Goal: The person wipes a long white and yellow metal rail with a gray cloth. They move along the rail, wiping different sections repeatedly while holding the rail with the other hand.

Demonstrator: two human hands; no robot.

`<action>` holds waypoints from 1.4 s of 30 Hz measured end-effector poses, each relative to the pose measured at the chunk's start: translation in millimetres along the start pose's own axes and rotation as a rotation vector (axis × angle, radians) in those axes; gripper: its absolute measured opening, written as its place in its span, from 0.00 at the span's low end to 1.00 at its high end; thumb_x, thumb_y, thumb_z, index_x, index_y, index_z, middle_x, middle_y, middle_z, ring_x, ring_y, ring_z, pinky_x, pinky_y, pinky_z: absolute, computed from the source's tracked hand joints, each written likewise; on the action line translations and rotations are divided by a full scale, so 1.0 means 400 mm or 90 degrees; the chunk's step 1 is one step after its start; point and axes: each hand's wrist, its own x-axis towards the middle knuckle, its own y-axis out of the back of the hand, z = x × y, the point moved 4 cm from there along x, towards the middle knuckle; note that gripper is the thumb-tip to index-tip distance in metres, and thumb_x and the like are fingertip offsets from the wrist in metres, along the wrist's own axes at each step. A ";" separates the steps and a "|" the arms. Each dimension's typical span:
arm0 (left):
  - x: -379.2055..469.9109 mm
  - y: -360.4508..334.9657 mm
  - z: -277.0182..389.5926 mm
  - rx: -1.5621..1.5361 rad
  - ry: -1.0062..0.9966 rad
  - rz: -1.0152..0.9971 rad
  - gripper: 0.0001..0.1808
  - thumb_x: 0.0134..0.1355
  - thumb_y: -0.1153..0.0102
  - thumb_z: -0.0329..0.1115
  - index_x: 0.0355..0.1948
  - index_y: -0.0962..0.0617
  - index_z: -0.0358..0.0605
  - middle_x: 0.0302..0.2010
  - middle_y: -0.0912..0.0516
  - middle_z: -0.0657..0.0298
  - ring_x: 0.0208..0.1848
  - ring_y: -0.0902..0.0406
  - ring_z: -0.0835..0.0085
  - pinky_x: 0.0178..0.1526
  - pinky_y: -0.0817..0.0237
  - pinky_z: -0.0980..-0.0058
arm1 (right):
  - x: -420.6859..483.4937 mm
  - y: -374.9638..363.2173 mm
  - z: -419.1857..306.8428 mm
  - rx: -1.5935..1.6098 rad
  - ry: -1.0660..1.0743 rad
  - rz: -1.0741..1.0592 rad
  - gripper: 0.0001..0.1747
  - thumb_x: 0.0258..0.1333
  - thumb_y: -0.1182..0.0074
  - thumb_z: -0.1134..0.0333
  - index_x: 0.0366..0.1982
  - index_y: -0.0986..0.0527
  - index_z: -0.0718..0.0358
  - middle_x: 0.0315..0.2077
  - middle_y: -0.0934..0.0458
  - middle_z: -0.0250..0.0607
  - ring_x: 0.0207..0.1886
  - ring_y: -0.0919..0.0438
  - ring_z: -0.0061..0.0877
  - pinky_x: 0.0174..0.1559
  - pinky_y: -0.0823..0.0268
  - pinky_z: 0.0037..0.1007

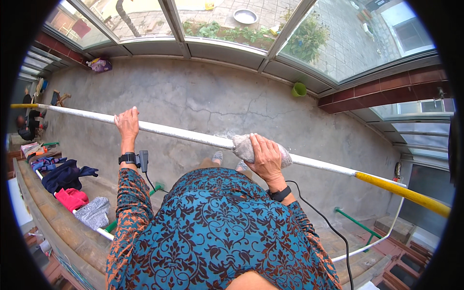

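A long white pole (181, 133) with yellow end sections runs across the view in front of me. My left hand (127, 123) is on the pole left of centre, its fingers around the far side. My right hand (266, 156) presses a grey cloth (244, 148) around the pole to the right of centre. The yellow section (398, 192) begins farther right, beyond the cloth. The undersides of both hands are hidden.
Clothes (65, 175) hang over a lower white rail at left. A person (30, 123) is at the far left. A green bucket (299, 89) stands by the windows, and a purple bag (99, 65) lies near the wall. A black cable (326, 219) hangs at right.
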 end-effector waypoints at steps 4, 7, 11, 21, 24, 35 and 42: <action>0.007 0.010 0.027 0.015 0.082 -0.057 0.33 0.82 0.61 0.61 0.45 0.08 0.54 0.49 0.07 0.61 0.63 0.18 0.56 0.83 0.60 0.41 | -0.005 -0.001 -0.014 -0.001 0.000 0.009 0.52 0.37 0.20 0.57 0.68 0.25 0.63 0.61 0.18 0.44 0.62 0.19 0.39 0.64 0.29 0.43; 0.008 0.022 0.044 0.060 0.103 -0.038 0.33 0.81 0.61 0.61 0.46 0.08 0.53 0.47 0.07 0.58 0.60 0.16 0.53 0.83 0.59 0.42 | -0.010 -0.002 -0.022 -0.001 -0.002 0.013 0.51 0.37 0.20 0.57 0.68 0.25 0.62 0.60 0.18 0.43 0.62 0.18 0.38 0.63 0.29 0.43; -0.001 0.026 0.071 0.083 0.065 -0.022 0.30 0.81 0.58 0.58 0.44 0.09 0.51 0.46 0.07 0.54 0.55 0.14 0.51 0.82 0.54 0.41 | -0.014 -0.005 -0.024 -0.015 -0.001 0.004 0.50 0.40 0.22 0.55 0.68 0.25 0.63 0.61 0.19 0.43 0.63 0.20 0.37 0.66 0.30 0.42; 0.009 -0.004 0.070 -0.001 0.022 -0.022 0.23 0.79 0.50 0.51 0.36 0.13 0.47 0.37 0.09 0.55 0.46 0.13 0.51 0.63 0.36 0.49 | -0.022 -0.002 -0.024 -0.021 -0.006 0.015 0.50 0.39 0.22 0.56 0.68 0.25 0.63 0.61 0.18 0.43 0.62 0.19 0.37 0.65 0.29 0.42; 0.007 -0.004 0.068 -0.044 0.042 -0.019 0.23 0.78 0.51 0.51 0.35 0.14 0.47 0.36 0.09 0.55 0.45 0.13 0.50 0.58 0.34 0.51 | -0.026 -0.001 -0.025 -0.023 -0.005 0.013 0.51 0.39 0.22 0.55 0.68 0.25 0.63 0.61 0.18 0.43 0.62 0.19 0.37 0.65 0.29 0.42; 0.005 0.006 0.073 -0.009 0.105 0.015 0.24 0.77 0.52 0.53 0.37 0.13 0.49 0.38 0.08 0.53 0.46 0.13 0.49 0.55 0.33 0.55 | -0.021 0.005 -0.035 -0.021 0.006 0.029 0.50 0.39 0.20 0.55 0.67 0.24 0.62 0.59 0.17 0.44 0.61 0.18 0.38 0.64 0.28 0.43; 0.012 0.019 0.073 -0.037 0.108 0.023 0.21 0.75 0.44 0.54 0.38 0.12 0.49 0.37 0.08 0.55 0.45 0.13 0.50 0.57 0.31 0.56 | -0.030 -0.002 -0.034 -0.013 0.000 0.025 0.46 0.46 0.25 0.51 0.67 0.24 0.63 0.60 0.18 0.44 0.62 0.19 0.37 0.65 0.29 0.42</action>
